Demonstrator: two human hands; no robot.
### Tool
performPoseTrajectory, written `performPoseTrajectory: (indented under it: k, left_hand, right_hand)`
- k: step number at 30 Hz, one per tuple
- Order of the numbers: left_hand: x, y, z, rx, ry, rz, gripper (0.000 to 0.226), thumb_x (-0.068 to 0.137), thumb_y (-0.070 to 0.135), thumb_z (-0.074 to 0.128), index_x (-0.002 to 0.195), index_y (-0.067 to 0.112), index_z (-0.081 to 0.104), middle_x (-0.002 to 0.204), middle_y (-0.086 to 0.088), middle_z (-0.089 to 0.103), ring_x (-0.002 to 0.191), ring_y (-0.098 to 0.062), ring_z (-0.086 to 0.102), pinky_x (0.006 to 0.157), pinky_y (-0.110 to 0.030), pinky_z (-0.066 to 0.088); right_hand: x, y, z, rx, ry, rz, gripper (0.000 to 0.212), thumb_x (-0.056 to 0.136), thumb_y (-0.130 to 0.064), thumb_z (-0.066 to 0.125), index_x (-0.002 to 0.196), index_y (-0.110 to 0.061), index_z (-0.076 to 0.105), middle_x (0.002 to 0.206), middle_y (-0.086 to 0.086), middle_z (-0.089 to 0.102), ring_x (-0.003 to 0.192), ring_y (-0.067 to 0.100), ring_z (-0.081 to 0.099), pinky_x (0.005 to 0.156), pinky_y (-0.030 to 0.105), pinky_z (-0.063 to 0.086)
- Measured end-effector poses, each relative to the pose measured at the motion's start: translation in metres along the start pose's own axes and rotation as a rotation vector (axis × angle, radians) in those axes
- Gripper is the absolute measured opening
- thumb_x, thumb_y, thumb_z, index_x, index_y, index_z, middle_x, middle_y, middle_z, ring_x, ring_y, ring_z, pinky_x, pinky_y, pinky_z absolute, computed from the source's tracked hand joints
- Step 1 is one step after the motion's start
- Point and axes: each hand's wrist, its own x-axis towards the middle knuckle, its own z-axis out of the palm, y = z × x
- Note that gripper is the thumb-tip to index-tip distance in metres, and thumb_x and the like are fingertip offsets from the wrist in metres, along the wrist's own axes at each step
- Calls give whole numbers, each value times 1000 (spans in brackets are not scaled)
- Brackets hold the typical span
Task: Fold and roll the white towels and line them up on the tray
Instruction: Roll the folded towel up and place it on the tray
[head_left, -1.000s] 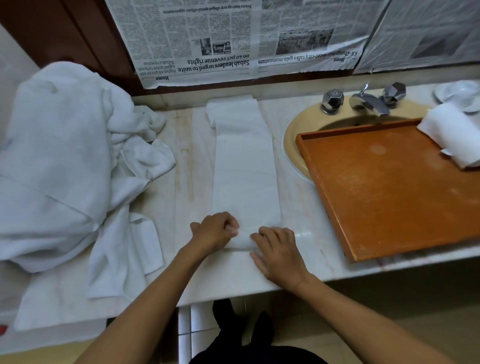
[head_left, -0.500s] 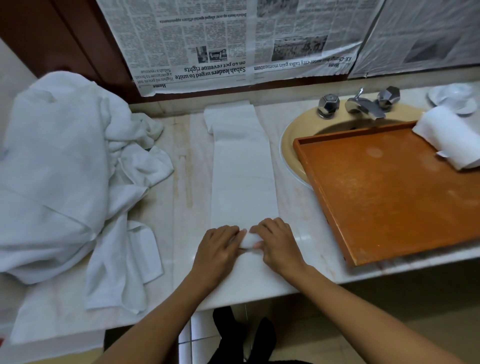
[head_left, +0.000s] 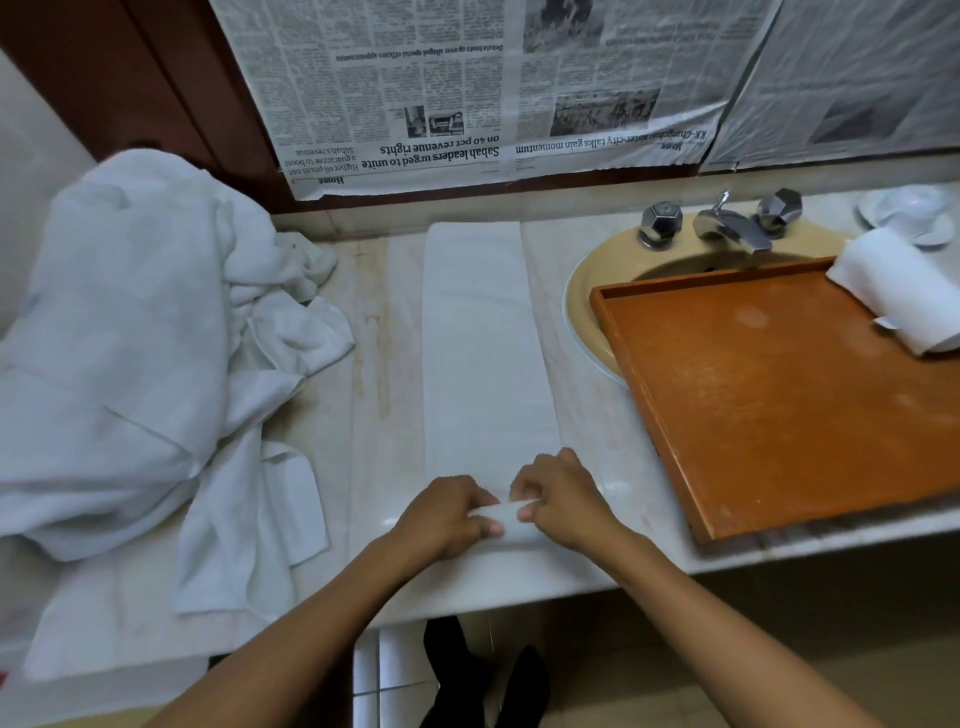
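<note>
A white towel (head_left: 483, 353), folded into a long narrow strip, lies on the marble counter and runs from the back wall toward me. Its near end is turned up into a small roll. My left hand (head_left: 447, 514) and my right hand (head_left: 558, 501) sit side by side on that roll, fingers curled over it and thumbs under it. An orange wooden tray (head_left: 779, 415) rests to the right, partly over the sink. One rolled white towel (head_left: 904, 291) lies at the tray's far right corner.
A heap of loose white towels (head_left: 130, 353) covers the counter's left side. Behind the tray are the yellow sink (head_left: 587, 291) and chrome taps (head_left: 727, 226). A white dish (head_left: 909, 208) sits at the back right. Newspaper (head_left: 467, 93) hangs on the wall.
My hands have come together on the towel's near end and begun curling it up into a roll. The view has shifted slightly.
</note>
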Motion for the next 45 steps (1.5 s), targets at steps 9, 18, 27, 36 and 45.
performPoseTrajectory:
  k: [9,18,27,36,45]
  left_hand:
    - [-15,-6,18,170,548,281,24,68,20,86,84,19,68,93,1,58,81,-18,53,67,-22,39]
    - [-45,-45,66,513,726,590,31,89,14,58,121,13,58,124,-11,56,110,-27,55,87,-35,41]
    - [-28,-41,42,534,698,674,21,92,12,60,112,10,61,112,-12,62,96,-27,57,79,-33,41]
    - [-35,-30,34,439,458,593,45,72,0,68,112,14,52,106,-9,64,86,-25,58,77,-26,39]
    - [-13,-6,-3,-166,113,5,22,85,9,71,98,27,70,108,7,68,103,-10,61,94,-25,47]
  right_hand:
    - [-34,32,44,-359,579,-569,21,87,-20,58,102,-9,69,100,7,66,88,23,60,72,37,49]
    - [-37,48,51,-534,606,-710,39,82,-4,68,120,-1,63,110,15,64,97,30,58,82,39,42]
    - [-29,34,43,-481,522,-618,43,76,4,44,113,1,65,104,16,64,93,30,57,80,37,47]
    - [-41,27,25,-245,254,-483,55,59,4,81,109,-10,65,104,4,65,91,22,62,80,26,49]
    - [-22,13,-3,90,12,-136,40,89,0,61,95,-36,44,98,-9,49,85,6,50,71,17,37]
